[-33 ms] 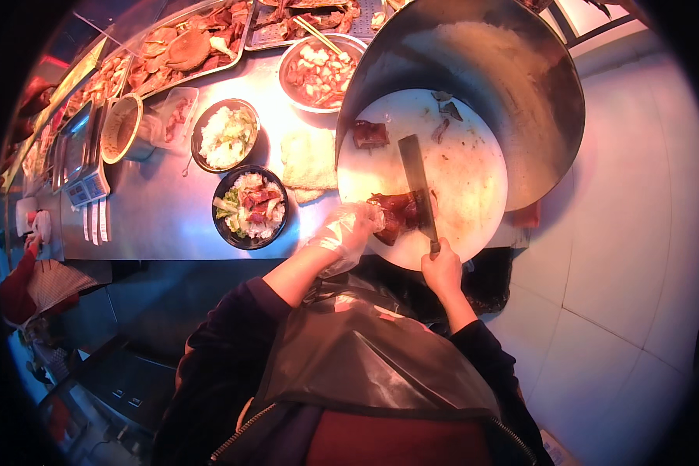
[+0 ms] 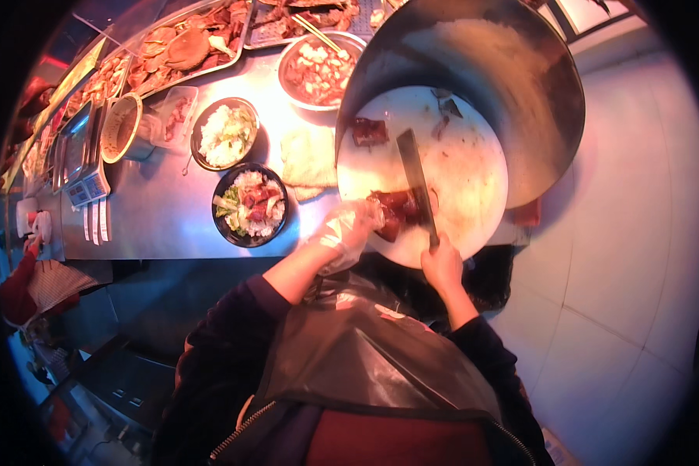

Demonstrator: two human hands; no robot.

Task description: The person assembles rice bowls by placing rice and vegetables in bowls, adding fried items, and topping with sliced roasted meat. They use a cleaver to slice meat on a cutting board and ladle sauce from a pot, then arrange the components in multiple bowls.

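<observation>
Head view: left hand (image 2: 348, 231) in clear plastic glove, fingers curled down on dark reddish-brown roast meat (image 2: 396, 211), pinning its left end. Right hand (image 2: 443, 264) wrapped tight around cleaver (image 2: 416, 182) handle; blade rests across meat's right side. Meat glossy, chunky, on near part of round white cutting board (image 2: 466, 163), close to front edge. Smaller meat piece (image 2: 370, 130) at board's far left. Board's centre and right bare. Bowl of rice and meat (image 2: 250, 205) left, on steel counter (image 2: 163, 217).

My steel counter (image 2: 163, 221) carries the round chopping board (image 2: 474, 167) at its right end, two bowls (image 2: 250, 203) mid-counter, and trays (image 2: 186, 46) along the far edge.
</observation>
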